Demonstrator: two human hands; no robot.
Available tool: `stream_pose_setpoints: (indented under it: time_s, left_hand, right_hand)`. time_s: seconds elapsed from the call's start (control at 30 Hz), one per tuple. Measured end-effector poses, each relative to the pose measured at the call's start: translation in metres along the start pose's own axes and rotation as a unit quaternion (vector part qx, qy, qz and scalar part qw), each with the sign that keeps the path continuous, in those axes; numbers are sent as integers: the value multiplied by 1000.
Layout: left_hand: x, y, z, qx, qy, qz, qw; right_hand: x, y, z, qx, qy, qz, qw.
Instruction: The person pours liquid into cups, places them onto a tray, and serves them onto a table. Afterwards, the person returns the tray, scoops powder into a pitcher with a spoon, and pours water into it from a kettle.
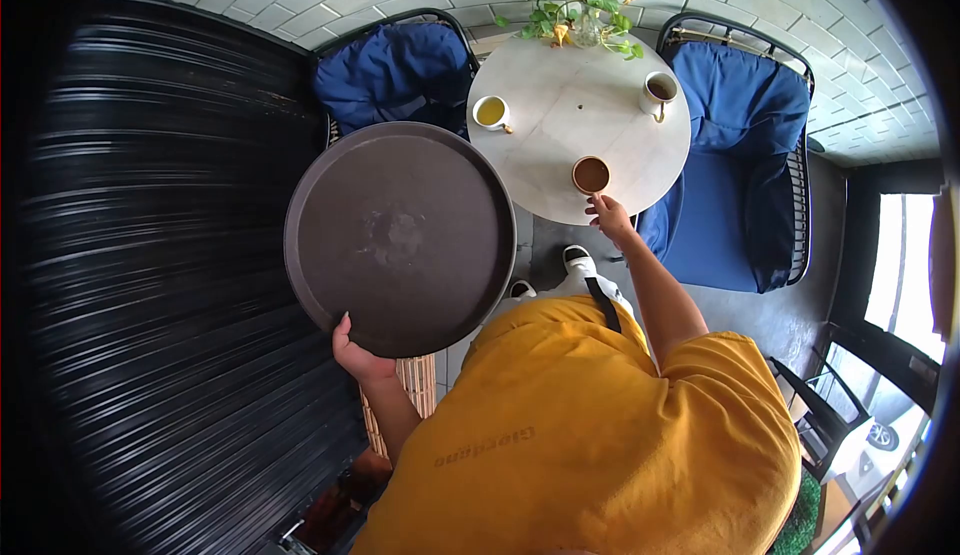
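Observation:
A large round brown tray [400,240] is held out at the left, with nothing on it. My left hand [360,353] grips its near edge, thumb on top and the other fingers hidden beneath. At the near edge of the round marble table [545,160], my right hand [607,217] has its fingers closed at the handle of a cup of brown drink [591,175]. A white cup of yellow-green drink [490,112] stands at the table's left side. Another white cup with a dark drink [659,91] is at its right side.
A glass vase with a leafy plant [588,27] stands at the table's back, by the tiled wall. Blue-cushioned chairs flank the table, one left [395,70] and one right [715,215]. Black ridged panelling [180,225] runs along the left.

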State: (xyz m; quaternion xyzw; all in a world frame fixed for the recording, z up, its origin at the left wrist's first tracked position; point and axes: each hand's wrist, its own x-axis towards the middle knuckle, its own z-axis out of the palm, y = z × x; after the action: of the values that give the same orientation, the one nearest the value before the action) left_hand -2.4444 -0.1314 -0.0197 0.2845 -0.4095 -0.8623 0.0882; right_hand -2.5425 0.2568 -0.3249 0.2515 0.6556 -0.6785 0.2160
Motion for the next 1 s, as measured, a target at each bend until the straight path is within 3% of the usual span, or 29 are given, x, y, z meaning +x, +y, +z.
stream_pose_setpoints:
  time_s: [0.3,0.37,0.4,0.43,0.53,0.7,0.77,0.83,0.97,1.0]
  left_hand:
    - [10,-8,17,11,-63,-62,996]
    - [15,-9,17,16,-82,-92,992]
    - [19,-10,18,19,-92,-99,991]
    - [24,-11,18,18,-115,-115,986]
    - [36,-12,29,34,-173,-159,971]
    - [68,-16,30,73,-257,-214,940]
    - [67,-12,32,93,-296,-259,915]
    - [71,-17,23,113,-356,-301,878]
    - [61,-21,17,172,-392,-333,840]
    - [59,-23,18,188,-401,-332,833]
  right_hand:
    - [-17,-6,-5,-61,109,36,992]
    - [-17,9,-14,-179,154,33,971]
    - [-20,17,-16,-233,201,-14,951]
    - [-29,17,-19,-227,215,-12,950]
    - [-93,-24,-24,-31,136,-11,990]
    - [-183,-51,2,189,109,-82,972]
    - [-220,-59,30,278,135,-96,946]
    - [-241,-35,65,118,337,-161,920]
    - [-316,-4,97,294,305,-114,898]
    - [-320,14,107,417,282,-131,854]
